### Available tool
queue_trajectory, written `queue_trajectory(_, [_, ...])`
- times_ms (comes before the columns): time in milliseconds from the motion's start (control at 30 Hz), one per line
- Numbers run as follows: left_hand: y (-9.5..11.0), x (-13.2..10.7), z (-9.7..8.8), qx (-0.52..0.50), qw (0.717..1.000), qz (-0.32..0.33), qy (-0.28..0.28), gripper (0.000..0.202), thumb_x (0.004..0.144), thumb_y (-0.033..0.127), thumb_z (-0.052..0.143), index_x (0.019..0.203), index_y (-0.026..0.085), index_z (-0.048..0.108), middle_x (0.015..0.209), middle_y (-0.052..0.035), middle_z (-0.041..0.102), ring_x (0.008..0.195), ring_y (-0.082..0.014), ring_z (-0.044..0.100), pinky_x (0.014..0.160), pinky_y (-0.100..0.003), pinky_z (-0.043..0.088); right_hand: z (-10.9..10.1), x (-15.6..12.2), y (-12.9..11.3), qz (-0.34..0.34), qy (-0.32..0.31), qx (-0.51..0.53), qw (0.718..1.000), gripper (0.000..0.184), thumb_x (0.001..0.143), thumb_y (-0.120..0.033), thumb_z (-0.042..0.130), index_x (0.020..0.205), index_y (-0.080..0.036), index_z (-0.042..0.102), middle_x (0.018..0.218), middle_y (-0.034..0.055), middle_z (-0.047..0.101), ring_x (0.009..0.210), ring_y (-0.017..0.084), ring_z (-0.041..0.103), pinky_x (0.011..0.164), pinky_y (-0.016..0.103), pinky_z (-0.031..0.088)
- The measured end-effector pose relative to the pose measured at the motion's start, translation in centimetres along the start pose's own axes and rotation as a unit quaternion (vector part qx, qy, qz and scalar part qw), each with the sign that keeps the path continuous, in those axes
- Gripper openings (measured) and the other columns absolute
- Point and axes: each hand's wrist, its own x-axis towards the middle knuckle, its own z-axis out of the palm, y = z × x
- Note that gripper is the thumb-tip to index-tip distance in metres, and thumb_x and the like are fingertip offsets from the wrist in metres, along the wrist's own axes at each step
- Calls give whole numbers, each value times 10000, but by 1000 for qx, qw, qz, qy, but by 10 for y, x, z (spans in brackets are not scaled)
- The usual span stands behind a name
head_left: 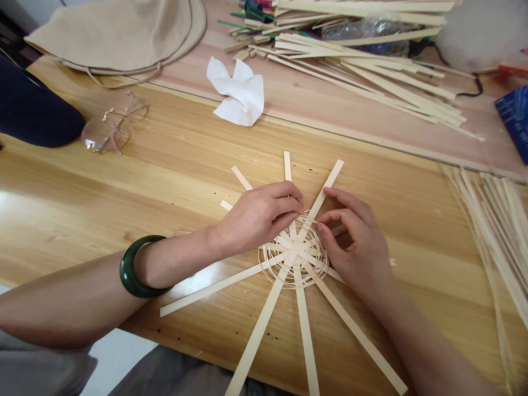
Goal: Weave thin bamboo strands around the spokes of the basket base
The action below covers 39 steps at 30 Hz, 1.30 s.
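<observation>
A flat star of pale bamboo strips (289,258) lies on the wooden table (124,181), its spokes crossing at a small round woven centre (295,256). My left hand (259,214), with a green bangle (134,267) on the wrist, rests curled on the upper left of the woven centre, fingers pressed together over the strips. My right hand (355,242) lies on the centre's right side, thumb and fingers pinched on a thin weaving strip by the upper spoke. What passes under both palms is hidden.
Glasses (111,126) lie at the left, a crumpled white tissue (239,93) at the back, a beige hat (119,33) behind it. Loose bamboo strips are piled at the back right (371,66) and along the right edge (495,220). A dark object (33,110) lies far left.
</observation>
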Motion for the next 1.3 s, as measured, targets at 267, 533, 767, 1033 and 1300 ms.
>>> queue_trajectory(267, [0,0,-1,-18,1000,0,-4,155,924,99,561,951,143,706,1056,-77,686,951,-168,665,805,-269,528,-2,0,-1,-1,-2,10,1000,29,874,-215,599,881,-240,613,1309,95,616,1211,273,560,996,512,483])
queue_trajectory(533, [1,2,-2,-17,1000,-12,-19,148,926,124,560,953,153,702,1036,-68,684,933,-166,662,786,-268,521,-3,0,-2,-28,-7,13,1000,30,878,-226,615,905,-237,611,1315,103,611,1214,277,555,1000,518,476])
queue_trajectory(767, [1,2,-3,-3,1000,-4,-22,158,932,138,547,951,153,704,1027,-66,689,934,-171,666,783,-270,523,1,2,-3,-49,12,-2,999,34,881,-211,634,896,-240,624,1285,109,627,1190,274,571,967,502,501])
queue_trajectory(1033, [0,2,-3,-10,999,-20,-29,160,921,143,555,941,173,711,1027,-48,704,907,-159,673,755,-253,517,4,5,-8,-52,8,-1,999,61,893,-198,600,908,-253,619,1265,90,642,1188,277,578,969,514,499])
queue_trajectory(1300, [-9,-1,-20,-62,997,-35,35,190,895,107,572,1012,144,716,1049,-90,665,954,-162,652,791,-260,531,3,6,-12,-29,5,15,999,85,889,-163,564,864,-240,592,1237,82,660,1190,272,572,975,498,489])
